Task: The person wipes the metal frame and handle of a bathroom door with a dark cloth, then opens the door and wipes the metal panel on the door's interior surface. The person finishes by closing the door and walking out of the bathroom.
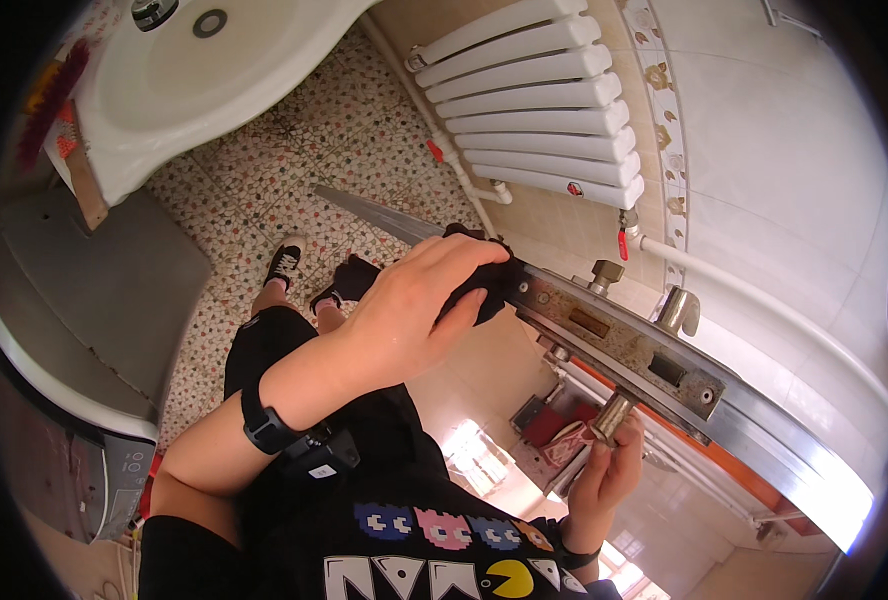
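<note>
My left hand (414, 300) grips a dark cloth (476, 292) that is wrapped round the narrow edge of a metal door (789, 445). Just right of the cloth, a worn lock plate (619, 335) with rectangular openings is set into that edge. My right hand (609, 475) is closed round a metal door handle (614, 415) on the near face of the door. On the far face, a curved metal handle (678, 310) and a squarish metal knob (605, 275) stick out. The fingertips under the cloth are partly hidden.
A white washbasin (254, 110) stands at upper left, with a grey-topped appliance (74, 290) below it. Beyond the door, a white radiator (534, 110) and a white pipe (754, 290) run along the tiled wall. Speckled tiles cover the floor (234, 190).
</note>
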